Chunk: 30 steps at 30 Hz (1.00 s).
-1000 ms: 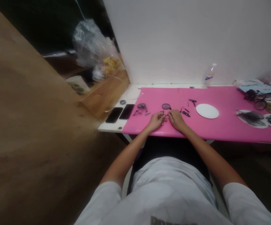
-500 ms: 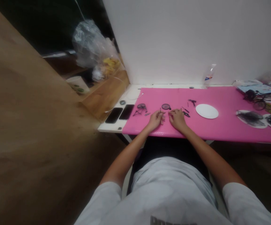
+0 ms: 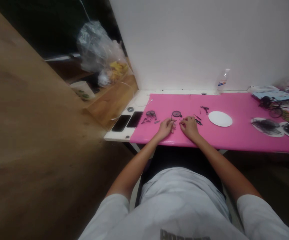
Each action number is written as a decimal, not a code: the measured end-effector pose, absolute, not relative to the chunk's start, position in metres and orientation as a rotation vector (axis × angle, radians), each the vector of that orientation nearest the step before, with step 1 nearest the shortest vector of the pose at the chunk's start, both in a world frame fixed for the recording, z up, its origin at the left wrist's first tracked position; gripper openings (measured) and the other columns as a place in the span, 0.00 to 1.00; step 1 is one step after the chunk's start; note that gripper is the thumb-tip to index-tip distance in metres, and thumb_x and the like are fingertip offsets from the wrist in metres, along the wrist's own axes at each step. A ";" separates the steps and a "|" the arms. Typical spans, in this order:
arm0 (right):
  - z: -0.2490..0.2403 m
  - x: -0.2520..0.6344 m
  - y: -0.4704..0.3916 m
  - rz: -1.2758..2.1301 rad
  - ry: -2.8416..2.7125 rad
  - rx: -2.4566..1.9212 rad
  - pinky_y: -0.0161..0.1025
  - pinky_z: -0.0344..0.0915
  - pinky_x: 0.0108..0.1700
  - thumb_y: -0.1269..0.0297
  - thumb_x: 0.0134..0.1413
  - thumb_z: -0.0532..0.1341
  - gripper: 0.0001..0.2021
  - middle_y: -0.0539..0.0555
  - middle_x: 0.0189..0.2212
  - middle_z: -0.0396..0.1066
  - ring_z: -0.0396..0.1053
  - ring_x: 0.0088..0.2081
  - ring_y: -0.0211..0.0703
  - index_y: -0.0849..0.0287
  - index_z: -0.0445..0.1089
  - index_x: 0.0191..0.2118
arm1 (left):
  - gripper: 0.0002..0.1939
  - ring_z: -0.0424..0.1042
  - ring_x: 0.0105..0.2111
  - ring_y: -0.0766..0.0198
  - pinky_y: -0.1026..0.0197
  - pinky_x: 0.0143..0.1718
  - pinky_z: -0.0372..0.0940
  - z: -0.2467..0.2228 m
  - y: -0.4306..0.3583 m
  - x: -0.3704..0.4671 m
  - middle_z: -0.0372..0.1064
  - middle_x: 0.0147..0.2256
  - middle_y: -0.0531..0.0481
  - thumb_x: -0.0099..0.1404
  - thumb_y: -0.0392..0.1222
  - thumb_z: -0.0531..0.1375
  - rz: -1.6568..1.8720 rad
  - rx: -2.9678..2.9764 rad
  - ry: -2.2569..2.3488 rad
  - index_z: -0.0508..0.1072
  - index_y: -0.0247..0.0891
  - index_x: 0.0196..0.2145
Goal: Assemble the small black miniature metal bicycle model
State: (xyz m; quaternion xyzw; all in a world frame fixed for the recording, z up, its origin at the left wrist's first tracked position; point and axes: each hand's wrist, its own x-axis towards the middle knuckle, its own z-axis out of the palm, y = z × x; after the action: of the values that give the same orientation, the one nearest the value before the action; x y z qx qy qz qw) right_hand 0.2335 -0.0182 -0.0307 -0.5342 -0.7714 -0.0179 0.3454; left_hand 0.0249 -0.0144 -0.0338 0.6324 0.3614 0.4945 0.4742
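Pinching thin dark piece in left hand, frame centre | holding right hand just apart, cannot tell its grip | seemingly fine handling, likely calling for steady aim next

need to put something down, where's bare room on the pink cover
The pink cover is bare between the white plate and first dark-filled plate, and behind the small wheel. Crowded beside the right hand, among small black parts, and at the right end.

Just nearer than the miniature bicycle wheel, a thin dark part is pinched by the left hand; left of the wheel, a bicycle frame is laid.
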 end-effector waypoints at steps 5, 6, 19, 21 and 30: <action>-0.031 0.233 -0.018 -0.041 -2.017 -1.426 0.59 0.66 0.57 0.66 0.66 0.63 0.09 0.65 0.45 0.73 0.63 0.54 0.65 0.57 0.83 0.41 | 0.21 0.71 0.21 0.71 0.66 0.24 0.68 -0.034 -0.015 0.026 0.75 0.33 0.48 0.79 0.54 0.60 1.215 1.541 0.870 0.75 0.31 0.52; -0.030 0.233 -0.018 -0.043 -2.025 -1.437 0.58 0.65 0.57 0.66 0.66 0.63 0.09 0.65 0.46 0.73 0.62 0.55 0.65 0.58 0.83 0.42 | 0.21 0.71 0.20 0.71 0.66 0.24 0.68 -0.034 -0.015 0.026 0.75 0.32 0.48 0.79 0.54 0.60 1.216 1.538 0.869 0.75 0.31 0.52; -0.025 0.233 -0.023 -0.001 -2.111 -1.428 0.59 0.62 0.62 0.71 0.61 0.64 0.11 0.63 0.47 0.74 0.62 0.55 0.64 0.57 0.82 0.45 | 0.20 0.72 0.21 0.70 0.66 0.25 0.68 -0.036 -0.014 0.024 0.76 0.33 0.48 0.80 0.52 0.58 1.228 1.587 0.869 0.75 0.31 0.53; -0.024 0.232 -0.024 0.004 -2.103 -1.430 0.59 0.61 0.61 0.71 0.60 0.64 0.10 0.63 0.46 0.75 0.62 0.55 0.65 0.57 0.82 0.44 | 0.20 0.72 0.21 0.70 0.66 0.25 0.68 -0.035 -0.015 0.024 0.76 0.33 0.48 0.80 0.53 0.58 1.233 1.588 0.873 0.75 0.31 0.53; -0.021 0.231 -0.023 0.006 -2.150 -1.363 0.59 0.61 0.60 0.64 0.65 0.65 0.09 0.62 0.43 0.81 0.65 0.56 0.65 0.57 0.84 0.42 | 0.20 0.72 0.21 0.70 0.66 0.25 0.68 -0.035 -0.015 0.025 0.76 0.32 0.48 0.79 0.53 0.59 1.227 1.546 0.867 0.75 0.31 0.53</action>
State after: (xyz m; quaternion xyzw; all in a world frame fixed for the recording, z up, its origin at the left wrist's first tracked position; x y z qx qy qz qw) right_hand 0.2308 -0.0226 -0.0212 -0.5119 -0.8074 0.0024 0.2935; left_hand 0.0246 -0.0147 -0.0351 0.6317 0.3542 0.5013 0.4735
